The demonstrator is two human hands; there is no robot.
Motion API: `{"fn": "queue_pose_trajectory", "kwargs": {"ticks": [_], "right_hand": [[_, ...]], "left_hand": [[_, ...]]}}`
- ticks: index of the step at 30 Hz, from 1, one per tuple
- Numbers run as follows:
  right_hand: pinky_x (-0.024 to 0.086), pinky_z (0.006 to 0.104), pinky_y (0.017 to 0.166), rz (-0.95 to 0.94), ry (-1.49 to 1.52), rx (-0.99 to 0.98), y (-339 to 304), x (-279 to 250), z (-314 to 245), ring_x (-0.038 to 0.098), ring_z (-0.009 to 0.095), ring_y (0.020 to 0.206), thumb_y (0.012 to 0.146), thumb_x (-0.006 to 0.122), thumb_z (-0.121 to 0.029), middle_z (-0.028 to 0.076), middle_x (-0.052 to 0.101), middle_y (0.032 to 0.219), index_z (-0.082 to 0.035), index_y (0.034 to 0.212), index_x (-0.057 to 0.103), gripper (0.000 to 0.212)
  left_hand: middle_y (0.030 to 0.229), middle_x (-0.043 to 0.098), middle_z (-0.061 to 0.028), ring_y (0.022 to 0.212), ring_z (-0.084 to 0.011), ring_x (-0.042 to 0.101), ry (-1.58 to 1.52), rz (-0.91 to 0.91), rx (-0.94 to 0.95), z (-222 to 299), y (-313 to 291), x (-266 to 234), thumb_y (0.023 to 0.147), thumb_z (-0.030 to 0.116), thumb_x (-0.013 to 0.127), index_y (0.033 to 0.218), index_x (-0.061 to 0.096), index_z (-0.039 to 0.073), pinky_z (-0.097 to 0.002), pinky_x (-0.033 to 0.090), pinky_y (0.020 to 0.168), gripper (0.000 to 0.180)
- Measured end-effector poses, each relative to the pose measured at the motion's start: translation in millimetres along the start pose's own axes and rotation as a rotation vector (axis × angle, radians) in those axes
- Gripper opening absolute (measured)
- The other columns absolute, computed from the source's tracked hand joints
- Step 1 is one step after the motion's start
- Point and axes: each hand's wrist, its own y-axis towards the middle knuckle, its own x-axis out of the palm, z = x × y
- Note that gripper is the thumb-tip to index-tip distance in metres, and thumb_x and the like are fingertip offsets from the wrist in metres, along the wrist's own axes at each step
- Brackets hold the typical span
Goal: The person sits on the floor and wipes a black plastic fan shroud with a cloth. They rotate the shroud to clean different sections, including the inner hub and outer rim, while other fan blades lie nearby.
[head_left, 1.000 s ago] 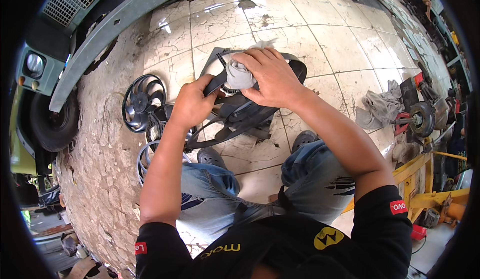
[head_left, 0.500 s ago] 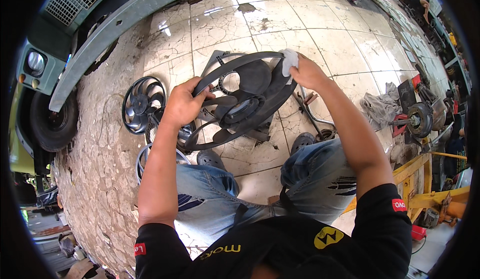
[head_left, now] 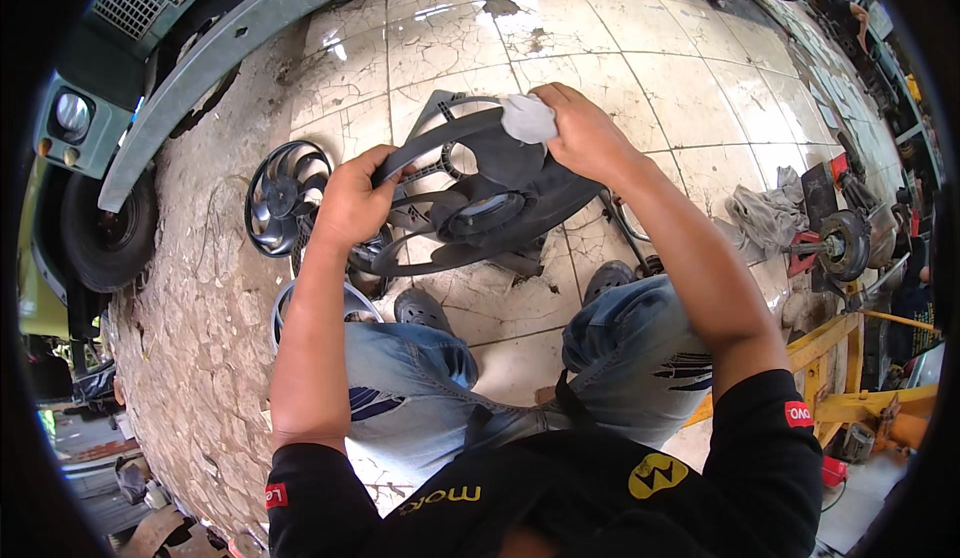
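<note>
Between my hands, above the floor, hangs a black ring-rimmed fan [head_left: 570, 203], tilted, with its hub showing at the middle. My left hand [head_left: 352, 196] is closed round the rim at the left. At the far right of the rim, my right hand [head_left: 580, 133] is closed on a pale grey cloth [head_left: 528, 118], which lies against the rim; its fingertips are partly hidden. Beneath and behind the fan, a dark frame [head_left: 432, 113] with a ring in it shows in part, mostly covered by the fan.
Left of my arm lies a smaller black fan [head_left: 283, 196]. A grey hoop [head_left: 285, 308] rests near my left knee. A vehicle bumper [head_left: 200, 73] and a tyre [head_left: 110, 228] stand at the left. Right are a rag [head_left: 765, 213], a wheel hub [head_left: 840, 246] and a yellow frame [head_left: 820, 358].
My right hand and the cloth have moved left along the far rim. The fan's tilt has changed, and my left hand has shifted slightly left.
</note>
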Motion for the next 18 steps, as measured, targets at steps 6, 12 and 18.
{"fn": "queue_pose_trajectory", "kwargs": {"ticks": [6, 12, 18], "right_hand": [[0.047, 0.0449, 0.101, -0.056, -0.037, -0.012, 6.7, -2.0, -30.5, 0.057, 0.037, 0.116, 0.076, 0.058, 0.006, 0.017, 0.059, 0.123, -0.007, 0.131, 0.055, 0.057], [0.041, 0.0489, 0.108, 0.063, -0.037, -0.312, -7.3, 2.5, -51.4, 0.054, 0.036, 0.124, 0.089, 0.063, -0.015, 0.016, 0.053, 0.139, -0.022, 0.145, 0.050, 0.057], [0.052, 0.0405, 0.092, -0.122, 0.165, 0.120, -12.6, -15.7, -33.4, 0.067, 0.030, 0.105, 0.101, 0.052, -0.045, 0.014, 0.070, 0.114, -0.020, 0.141, 0.056, 0.047]], "left_hand": [[0.095, 0.074, -0.0158, 0.083, -0.0230, 0.070, 0.153, 0.065, 0.118, 17.9, -1.0, 7.8, 0.089, 0.016, 0.070, 0.120, 0.067, 0.005, -0.0331, 0.053, 0.077, 0.032], [0.085, 0.072, -0.0143, 0.071, -0.0195, 0.064, 0.235, -0.007, -0.077, 32.2, 4.8, 11.1, 0.093, 0.027, 0.072, 0.116, 0.069, 0.005, -0.0335, 0.051, 0.071, 0.032], [0.086, 0.073, -0.0113, 0.073, -0.0176, 0.064, 0.213, -0.025, -0.098, 25.9, 1.8, 8.4, 0.094, 0.024, 0.071, 0.112, 0.071, 0.006, -0.0317, 0.051, 0.072, 0.026]]}}
